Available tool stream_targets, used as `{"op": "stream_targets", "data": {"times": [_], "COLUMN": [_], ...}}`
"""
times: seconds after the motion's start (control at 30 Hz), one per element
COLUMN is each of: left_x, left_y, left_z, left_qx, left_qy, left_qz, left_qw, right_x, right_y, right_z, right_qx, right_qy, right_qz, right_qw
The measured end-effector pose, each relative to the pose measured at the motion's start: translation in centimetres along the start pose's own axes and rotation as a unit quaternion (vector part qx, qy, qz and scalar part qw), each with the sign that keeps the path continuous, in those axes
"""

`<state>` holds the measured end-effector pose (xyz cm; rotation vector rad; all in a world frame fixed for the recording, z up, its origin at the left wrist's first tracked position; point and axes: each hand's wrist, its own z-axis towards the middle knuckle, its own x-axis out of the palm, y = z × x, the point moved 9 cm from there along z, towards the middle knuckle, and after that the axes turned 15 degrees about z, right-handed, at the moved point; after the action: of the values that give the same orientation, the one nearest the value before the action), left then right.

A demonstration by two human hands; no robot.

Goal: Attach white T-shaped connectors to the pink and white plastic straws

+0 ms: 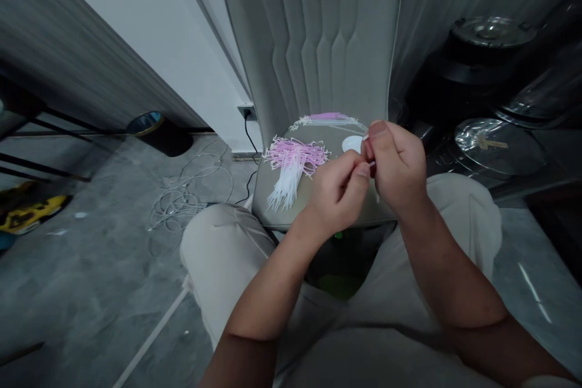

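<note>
- 2 pale trouser legs (227, 254) are filling the bottom of the view, with both forearms reaching forward between the knees.
- The left hand (339, 194) is curling into a pinch, thumb and forefinger pressing together on a thin pale strip (371, 163).
- The right hand (398, 167) is touching the left at the fingertips and nipping the same strip from the other side. Only a short bit of the strip is showing between the fingers, just above the front of the chair seat (273, 200).
- 1 loose bundle of pink and white strips (293, 163) is lying on the seat, just left of the hands, its white ends fanning toward the front edge.
- A small white disc (351, 144) is lying behind the hands, partly hidden by them.
- A second, flatter bundle (325, 118) is lying at the rear of the seat, against the ribbed grey chair back (318, 42).
- On the floor to the left, pale cables (182, 200) are lying coiled, well apart from the chair, and a dark lead is running up to a wall socket (246, 112).
</note>
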<state>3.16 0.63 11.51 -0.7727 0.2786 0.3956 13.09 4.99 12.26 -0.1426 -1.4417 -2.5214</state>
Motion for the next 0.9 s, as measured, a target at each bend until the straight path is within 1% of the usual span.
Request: {"op": "stream_targets", "data": {"times": [0.07,0.13,0.17,0.23,0.3,0.43,0.6,0.77,0.9], "left_x": [-0.7,-1.3,-1.4,-1.4,-1.2,-1.1,-0.9,-0.9,-0.5], "left_y": [0.6,1.4,1.8,2.2,2.4,2.5,2.7,2.8,2.9], "left_z": [-0.2,-0.5,-0.5,-0.5,-0.3,-0.2,-0.3,-0.3,-0.3], "left_qx": [-0.011,-0.036,-0.051,-0.074,-0.094,-0.127,-0.143,-0.163,-0.175], "left_qy": [-0.055,-0.108,-0.128,-0.144,-0.141,-0.134,-0.128,-0.128,-0.107], "left_qz": [-0.034,-0.081,-0.104,-0.141,-0.164,-0.191,-0.241,-0.235,-0.236], "left_qw": [0.998,0.99,0.985,0.977,0.972,0.964,0.951,0.95,0.95], "right_x": [0.3,0.9,1.2,1.9,2.3,2.4,2.4,2.4,2.3], "right_y": [-0.3,-0.6,-0.7,-0.8,-0.8,-0.7,-0.4,-0.1,-0.1], "right_z": [-0.1,-0.4,-0.6,-1.0,-1.3,-1.6,-1.8,-1.8,-1.7], "right_qx": [0.023,0.045,0.056,0.067,0.069,0.07,0.071,0.061,0.057], "right_qy": [0.001,0.01,0.018,0.034,0.039,0.031,0.034,0.026,0.02], "right_qz": [0.04,0.08,0.098,0.126,0.143,0.149,0.126,0.111,0.112], "right_qw": [0.999,0.996,0.993,0.989,0.987,0.986,0.989,0.992,0.992]}}
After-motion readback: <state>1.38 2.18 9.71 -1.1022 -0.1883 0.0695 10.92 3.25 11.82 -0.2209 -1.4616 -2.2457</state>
